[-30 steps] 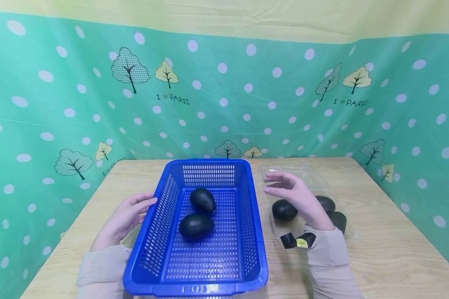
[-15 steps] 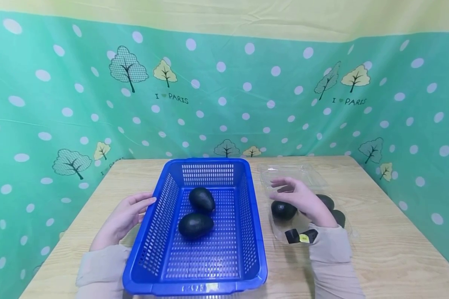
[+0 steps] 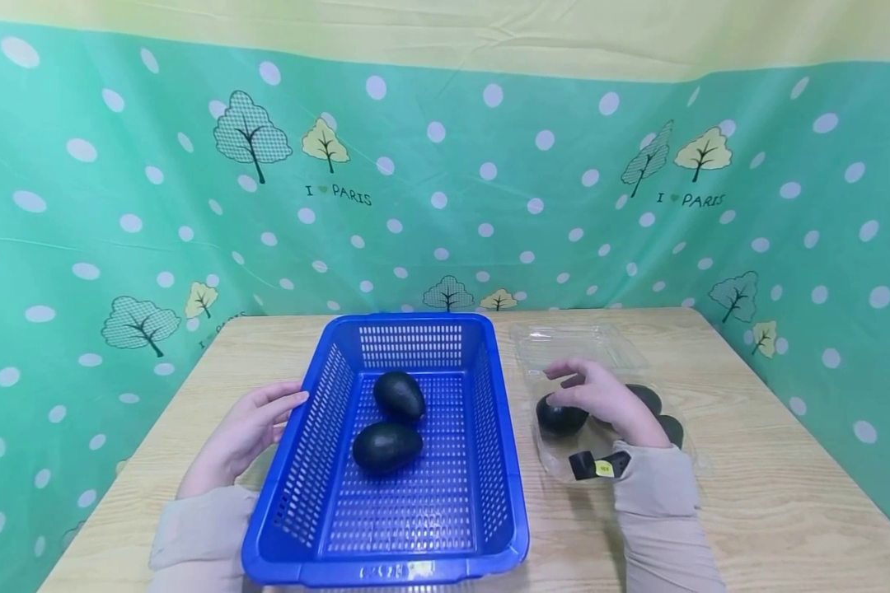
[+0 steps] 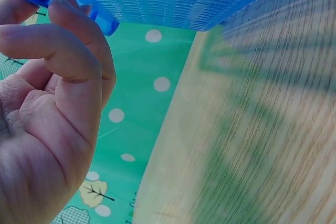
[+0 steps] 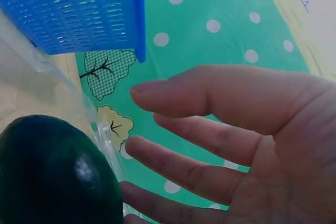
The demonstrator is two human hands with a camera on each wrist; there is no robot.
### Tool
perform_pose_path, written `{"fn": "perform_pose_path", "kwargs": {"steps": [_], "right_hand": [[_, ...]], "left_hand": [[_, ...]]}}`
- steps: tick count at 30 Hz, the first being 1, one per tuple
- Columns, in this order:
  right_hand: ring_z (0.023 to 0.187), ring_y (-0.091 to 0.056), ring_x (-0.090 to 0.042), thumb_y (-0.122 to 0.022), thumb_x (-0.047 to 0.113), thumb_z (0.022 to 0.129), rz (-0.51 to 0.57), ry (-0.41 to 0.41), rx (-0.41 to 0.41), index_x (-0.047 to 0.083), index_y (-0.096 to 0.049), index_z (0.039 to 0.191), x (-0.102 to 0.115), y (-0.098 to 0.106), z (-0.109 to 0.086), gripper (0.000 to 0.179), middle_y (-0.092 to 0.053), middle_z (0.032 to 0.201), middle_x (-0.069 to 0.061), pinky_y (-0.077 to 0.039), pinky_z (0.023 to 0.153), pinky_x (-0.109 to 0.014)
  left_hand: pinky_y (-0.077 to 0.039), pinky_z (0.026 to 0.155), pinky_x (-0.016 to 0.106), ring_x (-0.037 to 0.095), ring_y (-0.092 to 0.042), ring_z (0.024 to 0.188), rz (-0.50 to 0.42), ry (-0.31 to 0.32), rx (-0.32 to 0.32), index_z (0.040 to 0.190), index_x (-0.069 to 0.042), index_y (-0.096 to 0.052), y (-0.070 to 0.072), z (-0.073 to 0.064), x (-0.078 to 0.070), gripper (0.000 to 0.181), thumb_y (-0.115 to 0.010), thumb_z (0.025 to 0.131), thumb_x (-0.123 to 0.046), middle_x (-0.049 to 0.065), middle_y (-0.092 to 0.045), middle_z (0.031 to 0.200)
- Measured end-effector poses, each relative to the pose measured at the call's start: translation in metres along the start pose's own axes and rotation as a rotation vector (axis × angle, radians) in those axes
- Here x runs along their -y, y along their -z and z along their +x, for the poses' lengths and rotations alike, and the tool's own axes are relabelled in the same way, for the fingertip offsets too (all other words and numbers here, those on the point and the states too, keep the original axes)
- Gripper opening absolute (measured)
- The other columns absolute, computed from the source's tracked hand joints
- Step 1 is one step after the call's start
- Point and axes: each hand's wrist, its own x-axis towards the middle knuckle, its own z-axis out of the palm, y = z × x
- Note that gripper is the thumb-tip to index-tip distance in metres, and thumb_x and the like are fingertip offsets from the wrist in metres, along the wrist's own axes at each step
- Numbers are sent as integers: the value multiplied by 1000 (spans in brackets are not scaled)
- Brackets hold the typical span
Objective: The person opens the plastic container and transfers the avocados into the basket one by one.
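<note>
One left hand, fingers loosely bent, merely touches one basket at nine o'clock; two avocados lie inside. At three o'clock, one clear box shows three avocados; one right hand, fingers parted, gripping nothing, hangs at two o'clock of the leftmost.

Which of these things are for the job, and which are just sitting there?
Probably for the job:
blue basket
two dark fruits inside it
clear box beside it
front fruit in that box

Probably just there:
wooden table, holding things up
patterned cloth behind
black strap at the right wrist
</note>
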Motion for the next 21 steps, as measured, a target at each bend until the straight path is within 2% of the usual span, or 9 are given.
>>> {"fn": "perform_pose_path", "kwargs": {"steps": [9,21], "right_hand": [[127,-48,-47,-71,9,83,-7,-4,33,-5,-56,131,-6,0,1,52,-56,136,-26,-42,103,-58],[120,-54,-44,-72,5,77,-68,2,105,-2,-59,129,-11,0,2,54,-55,135,-28,-44,98,-56]], "left_hand": [[-57,73,27,8,-70,85,-9,4,-4,117,-17,-64,0,0,0,17,-55,102,-20,-8,-74,94],[-56,75,27,8,-70,85,-13,13,-3,114,-19,-64,0,0,0,15,-55,102,-20,-8,-74,94]]}}
